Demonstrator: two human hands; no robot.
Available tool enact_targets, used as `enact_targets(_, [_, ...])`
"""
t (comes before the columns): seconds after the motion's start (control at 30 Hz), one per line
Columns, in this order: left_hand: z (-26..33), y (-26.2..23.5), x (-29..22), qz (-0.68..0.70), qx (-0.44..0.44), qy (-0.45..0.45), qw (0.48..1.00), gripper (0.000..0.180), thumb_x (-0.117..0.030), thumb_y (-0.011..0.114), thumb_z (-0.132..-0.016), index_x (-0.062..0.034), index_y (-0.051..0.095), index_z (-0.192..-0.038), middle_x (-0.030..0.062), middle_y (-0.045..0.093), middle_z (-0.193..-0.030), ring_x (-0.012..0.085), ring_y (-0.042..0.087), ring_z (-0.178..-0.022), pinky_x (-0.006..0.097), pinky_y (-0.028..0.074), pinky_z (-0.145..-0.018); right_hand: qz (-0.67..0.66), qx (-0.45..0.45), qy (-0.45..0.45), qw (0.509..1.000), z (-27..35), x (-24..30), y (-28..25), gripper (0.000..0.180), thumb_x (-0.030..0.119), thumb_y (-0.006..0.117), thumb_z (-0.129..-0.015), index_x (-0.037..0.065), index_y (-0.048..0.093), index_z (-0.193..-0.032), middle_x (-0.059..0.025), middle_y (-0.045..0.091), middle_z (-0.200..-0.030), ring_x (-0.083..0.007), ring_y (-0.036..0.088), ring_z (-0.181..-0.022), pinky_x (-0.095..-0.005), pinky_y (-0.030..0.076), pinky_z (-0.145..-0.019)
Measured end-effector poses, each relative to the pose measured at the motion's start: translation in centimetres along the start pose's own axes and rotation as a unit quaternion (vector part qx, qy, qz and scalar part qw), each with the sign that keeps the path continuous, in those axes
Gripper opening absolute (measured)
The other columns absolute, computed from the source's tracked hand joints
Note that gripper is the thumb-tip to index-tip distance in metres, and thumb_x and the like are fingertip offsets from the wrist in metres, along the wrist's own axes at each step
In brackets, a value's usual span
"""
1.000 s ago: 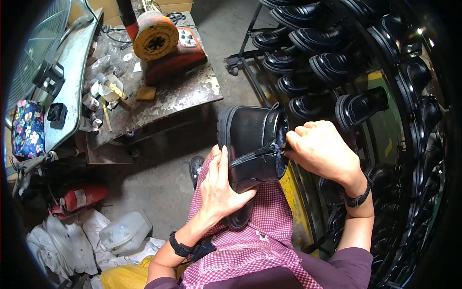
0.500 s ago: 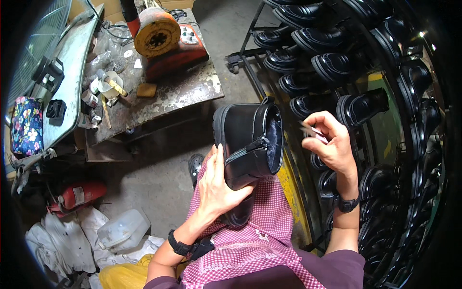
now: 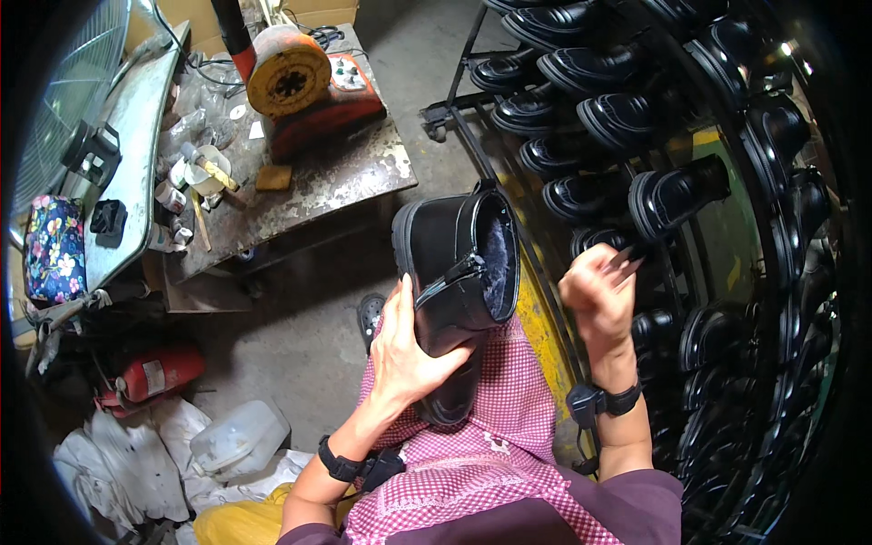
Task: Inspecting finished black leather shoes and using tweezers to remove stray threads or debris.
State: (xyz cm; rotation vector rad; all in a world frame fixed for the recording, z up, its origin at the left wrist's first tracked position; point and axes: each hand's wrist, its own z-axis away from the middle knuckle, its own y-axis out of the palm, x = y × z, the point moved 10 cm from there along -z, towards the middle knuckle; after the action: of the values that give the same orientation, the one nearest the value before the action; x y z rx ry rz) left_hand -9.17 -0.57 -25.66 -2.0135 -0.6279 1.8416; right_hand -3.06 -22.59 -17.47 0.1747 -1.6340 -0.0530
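Observation:
A black ankle boot (image 3: 445, 272) with a side zip and dark fluffy lining leans tilted over my lap, toe down, its opening facing right. My left hand (image 3: 400, 354) holds it around the side, fingers pressed along the upper near the zip. My right hand (image 3: 599, 291) is raised to the right of the boot, apart from it, with the wrist turned and the fingers curled. Two narrow dark blades of what look like small snips (image 3: 624, 264) stick out of that fist; the rest is hidden by the hand.
A rack holding several black boots (image 3: 677, 195) stands close on the right. Ahead left is a worn table (image 3: 336, 168) with an orange machine (image 3: 318, 109). A red fire extinguisher (image 3: 159, 372), a plastic jug (image 3: 241, 440) and white cloths lie at left.
My right hand has turned over and moved slightly down; the blades now point right instead of left. The boot stays in my left hand, shifted slightly left in view.

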Motion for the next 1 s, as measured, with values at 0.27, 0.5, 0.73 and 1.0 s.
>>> enact_targets(0.27, [0.2, 0.0, 0.1, 0.006, 0.009, -0.003, 1.0, 0.108, -0.027, 0.083, -0.053, 0.0006, 0.026, -0.141, 0.0217, 0.049, -0.124, 0.0356, 0.058, -0.105, 0.04, 0.05, -0.087, 0.07, 0.045, 0.157, 0.984, 0.7, -4.4, 0.2, 0.013, 0.012, 0.069, -0.082, 0.002, 0.061, -0.083, 0.0079, 0.046, -0.06, 0.0011, 0.037, -0.05, -0.0156, 0.027, -0.045])
enact_targets(0.5, [0.2, 0.0, 0.4, 0.024, 0.006, -0.015, 1.0, 0.107, -0.026, 0.083, -0.054, 0.0006, 0.026, -0.141, 0.022, 0.049, -0.124, 0.0358, 0.058, -0.106, 0.04, 0.05, -0.088, 0.13, 0.141, 0.149, 0.97, 2.6, -5.6, 4.4, 0.017, 0.009, 0.075, -0.076, 0.003, 0.059, -0.076, 0.0061, 0.053, -0.066, -0.0007, 0.043, -0.059, -0.0171, 0.033, -0.053])
enact_targets(0.73, [0.2, 0.0, -0.2, 0.012, -0.001, 0.011, 1.0, 0.108, -0.026, 0.083, -0.053, 0.0017, 0.026, -0.14, 0.0225, 0.05, -0.122, 0.0362, 0.059, -0.103, 0.04, 0.05, -0.086, -0.075, -0.117, 0.054, 0.989, -1.8, -2.2, -3.1, 0.014, 0.013, 0.058, -0.09, 0.0, 0.061, -0.089, 0.0069, 0.038, -0.057, -0.0013, 0.031, -0.043, -0.0174, 0.025, -0.041])
enact_targets(1.0, [0.2, 0.2, -0.3, 0.016, 0.026, -0.002, 1.0, 0.108, -0.03, 0.082, -0.054, 0.004, 0.025, -0.139, 0.0258, 0.045, -0.126, 0.0388, 0.053, -0.11, 0.042, 0.047, -0.09, 0.185, 0.085, 0.117, 0.972, -2.4, -5.1, 2.8, 0.018, 0.012, 0.069, -0.083, 0.003, 0.057, -0.072, 0.0088, 0.044, -0.064, -0.0006, 0.037, -0.059, -0.0191, 0.03, -0.052])
